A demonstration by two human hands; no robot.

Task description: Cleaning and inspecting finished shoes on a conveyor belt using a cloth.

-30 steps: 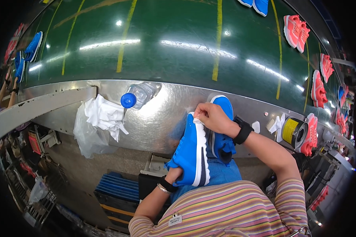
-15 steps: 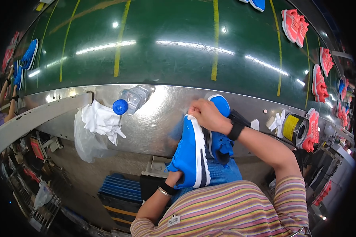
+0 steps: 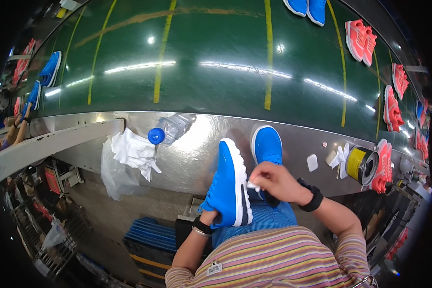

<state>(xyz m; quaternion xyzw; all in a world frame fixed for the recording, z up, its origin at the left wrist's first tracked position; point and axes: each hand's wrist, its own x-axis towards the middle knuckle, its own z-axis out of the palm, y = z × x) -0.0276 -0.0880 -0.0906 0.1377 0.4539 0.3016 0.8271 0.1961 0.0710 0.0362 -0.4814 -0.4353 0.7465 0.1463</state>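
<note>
My left hand (image 3: pixel 209 217) reaches into the opening of a blue sneaker (image 3: pixel 227 180) and holds it up, its white sole turned to the right; the fingers are hidden inside. Beside the heel part of that sole, my right hand (image 3: pixel 279 182) pinches a small crumpled white cloth (image 3: pixel 253 186) between thumb and fingers. A second blue sneaker (image 3: pixel 267 144) rests on the metal ledge, toe pointing away, its heel end partly covered by my right hand.
On the metal ledge (image 3: pixel 204 165) are a clear bottle (image 3: pixel 175 128) with a blue cap, white cloths (image 3: pixel 132 151), a small white piece (image 3: pixel 312 162) and a yellow-labelled can (image 3: pixel 361 165). Pink sneakers (image 3: pixel 360 41) and blue ones stand on the green belt (image 3: pixel 216 86). A metal bar (image 3: pixel 57 144) crosses at left.
My right hand has moved from the held sneaker's toe back toward me, to its heel side, uncovering the second sneaker's toe. The whole view has shifted slightly.
</note>
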